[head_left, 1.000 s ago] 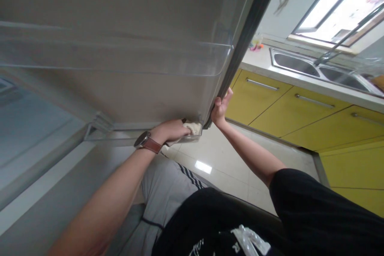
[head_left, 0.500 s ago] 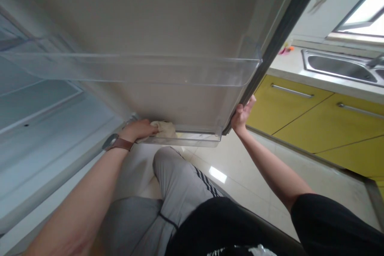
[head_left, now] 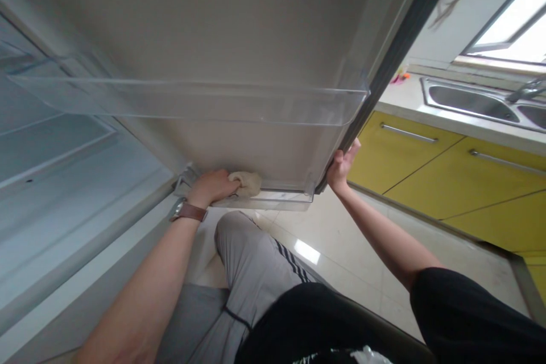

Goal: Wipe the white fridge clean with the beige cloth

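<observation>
My left hand (head_left: 214,186), with a watch at the wrist, is closed on a beige cloth (head_left: 248,183) inside the lower clear door shelf (head_left: 285,203). The fingertips are partly hidden by the cloth. My right hand (head_left: 341,168) grips the outer edge of the open fridge door (head_left: 268,151) near its bottom corner, its fingers partly behind the edge. Above both hands, a wider clear door shelf (head_left: 191,101) spans the door's inner side and shows nothing in it.
The pale fridge interior (head_left: 77,187) lies to the left. At the right are yellow cabinets (head_left: 422,159) with metal handles, a counter with a steel sink (head_left: 473,103) and a window (head_left: 512,25). My bent knee (head_left: 243,239) is just below the lower shelf, over the tiled floor (head_left: 341,239).
My left hand has slid to the right along the lower shelf with the cloth. My right hand stays on the door edge. The view has shifted slightly.
</observation>
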{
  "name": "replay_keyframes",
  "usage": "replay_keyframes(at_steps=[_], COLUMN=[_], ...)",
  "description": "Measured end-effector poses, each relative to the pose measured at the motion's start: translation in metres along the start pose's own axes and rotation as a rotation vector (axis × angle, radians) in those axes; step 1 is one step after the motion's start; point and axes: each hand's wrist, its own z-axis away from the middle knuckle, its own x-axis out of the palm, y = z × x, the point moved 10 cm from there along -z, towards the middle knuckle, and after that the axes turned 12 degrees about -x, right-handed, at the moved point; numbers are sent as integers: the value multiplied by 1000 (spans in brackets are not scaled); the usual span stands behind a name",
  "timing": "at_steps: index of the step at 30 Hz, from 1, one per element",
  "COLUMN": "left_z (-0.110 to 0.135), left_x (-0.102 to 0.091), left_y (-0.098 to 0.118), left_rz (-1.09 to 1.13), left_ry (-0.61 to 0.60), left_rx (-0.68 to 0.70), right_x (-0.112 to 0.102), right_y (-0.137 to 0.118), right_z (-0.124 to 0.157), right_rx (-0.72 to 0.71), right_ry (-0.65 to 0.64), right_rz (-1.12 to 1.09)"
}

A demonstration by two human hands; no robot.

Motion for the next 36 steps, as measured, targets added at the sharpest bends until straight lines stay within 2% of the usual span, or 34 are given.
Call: replay_keyframes(at_steps=[4, 16, 19, 23, 30, 36], left_z=[10, 44, 54, 54, 45, 39], left_x=[3, 17, 16, 21, 28, 28], left_y=[34, 150, 170, 169, 148, 125], left_rz=[-9, 84, 78, 61, 44, 129], left_ry=[-16, -99, -94, -166, -271, -371], left_rx=[61, 371, 434, 423, 374, 293], right_x=[-1, 0, 0, 0, 1, 0], right_y=[2, 3, 3, 3, 8, 6], right_z=[2, 3, 2, 1, 3, 3], right_rx=[8, 18, 19, 28, 6, -11], right_ry=[1, -8, -14, -17, -21, -18], right_rz=[2, 7, 23, 25, -11, 8])
